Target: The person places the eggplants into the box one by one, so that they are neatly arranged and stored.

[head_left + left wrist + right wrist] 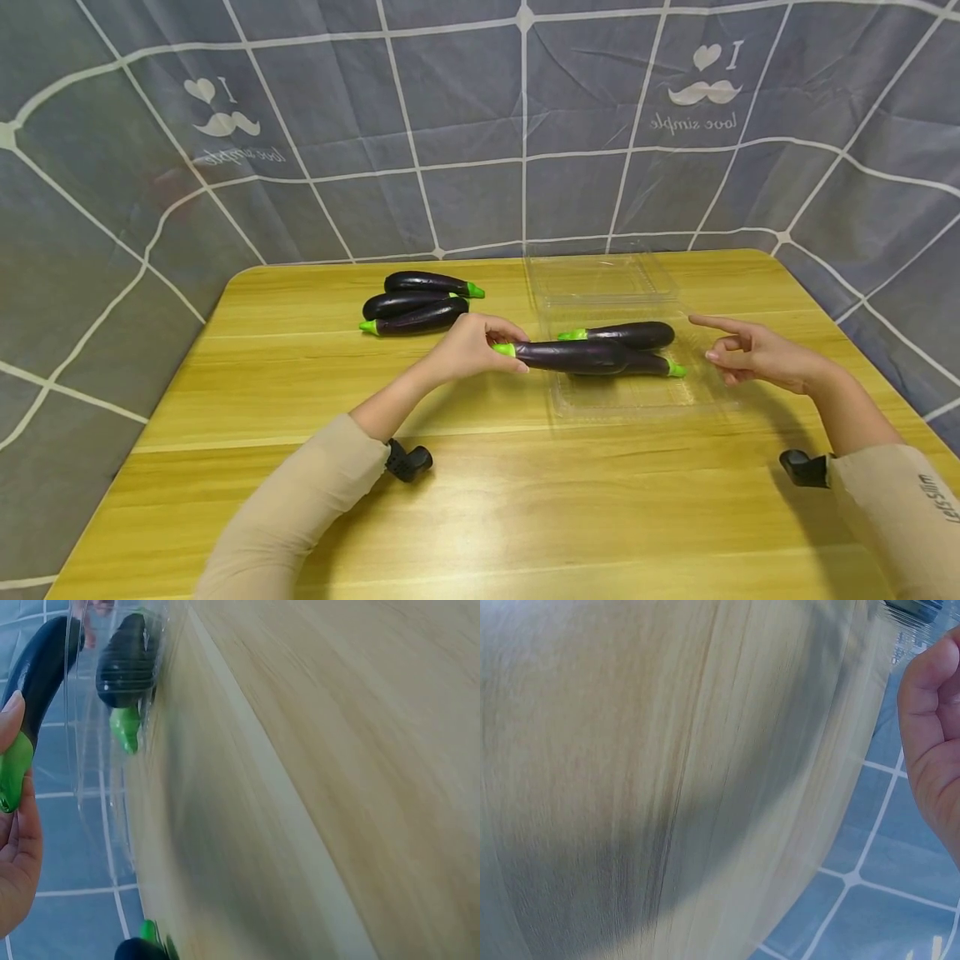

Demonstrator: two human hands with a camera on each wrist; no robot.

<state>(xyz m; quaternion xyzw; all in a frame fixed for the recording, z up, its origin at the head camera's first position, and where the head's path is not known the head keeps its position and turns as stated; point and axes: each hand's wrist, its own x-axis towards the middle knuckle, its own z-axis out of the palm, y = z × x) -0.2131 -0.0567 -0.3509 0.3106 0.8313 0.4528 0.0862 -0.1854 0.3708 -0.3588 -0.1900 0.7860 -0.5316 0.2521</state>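
Note:
My left hand (474,346) pinches a dark purple eggplant (573,357) by its green stem end, between thumb and fingers. In the left wrist view this eggplant (46,671) is lifted beside the clear plastic container (637,410). Inside the container lie two more eggplants, one (637,335) with its stem to the left and another (654,364) with its stem to the right. The held one overlaps both in the head view. My right hand (772,357) hovers by the container's right side with its index finger extended, the other fingers loosely bent, holding nothing.
Three eggplants (423,318) lie grouped on the wooden table (487,500), left of the container. The container's clear lid (600,292) stands opened at the back, toward the grey checked curtain (465,125). Black wrist devices (408,461) sit at both cuffs.

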